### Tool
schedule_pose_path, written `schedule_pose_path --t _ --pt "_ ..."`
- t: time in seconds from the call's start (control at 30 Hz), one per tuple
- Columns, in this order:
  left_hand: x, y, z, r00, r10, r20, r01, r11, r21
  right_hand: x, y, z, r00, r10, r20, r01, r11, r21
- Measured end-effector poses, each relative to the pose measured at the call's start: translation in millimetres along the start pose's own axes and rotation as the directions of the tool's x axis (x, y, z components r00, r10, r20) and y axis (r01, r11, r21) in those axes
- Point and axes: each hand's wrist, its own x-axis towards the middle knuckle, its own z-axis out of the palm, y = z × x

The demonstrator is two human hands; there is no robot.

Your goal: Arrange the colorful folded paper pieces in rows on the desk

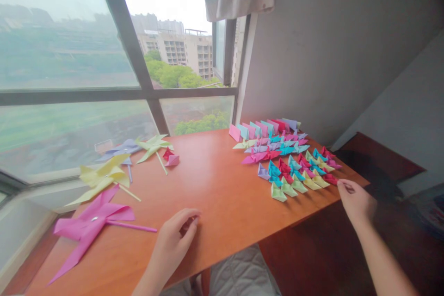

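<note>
My left hand (175, 238) rests on the wooden table (215, 185) near its front edge, fingers curled loosely with nothing visible in them. My right hand (355, 201) hovers at the table's right edge, fingers drawn together, next to a red folded paper piece (330, 179); I cannot make out anything in it. Rows of small folded paper pieces (294, 166) in pink, blue, green, yellow and red cover the table's right part.
A pink paper pinwheel (93, 224) lies at the front left, with a yellow pinwheel (102, 176), a lavender one (121, 149) and a pale green one (152, 144) behind it. Small red and pink folded pieces (169, 157) lie nearby. A large window (69, 78) runs along the left.
</note>
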Motion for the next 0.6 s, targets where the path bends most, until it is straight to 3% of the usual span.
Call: schedule_pose_path --t 0.17,0.37,0.5,0.6 --pt "0.9 -1.7 0.4 1.0 0.0 0.008 0.0 1.0 -0.007 -0.3 -2.1 0.5 0.995 0.063 0.072 -0.065 0.998 0.022" --pt "1.2 1.2 1.1 1.0 -0.009 0.017 0.01 1.0 -0.014 -4.5 -15.0 -9.4 0.999 0.043 0.002 -0.043 0.997 0.065" --pt "2.0 6.9 0.6 0.999 -0.031 0.022 0.032 0.999 -0.014 -13.2 -40.0 -19.6 0.999 -0.039 0.006 0.039 0.997 0.074" --pt "7.5 7.9 -2.8 0.999 -0.04 0.027 0.041 0.999 -0.014 -31.3 -74.1 -20.5 0.989 -0.15 -0.014 0.151 0.982 0.113"
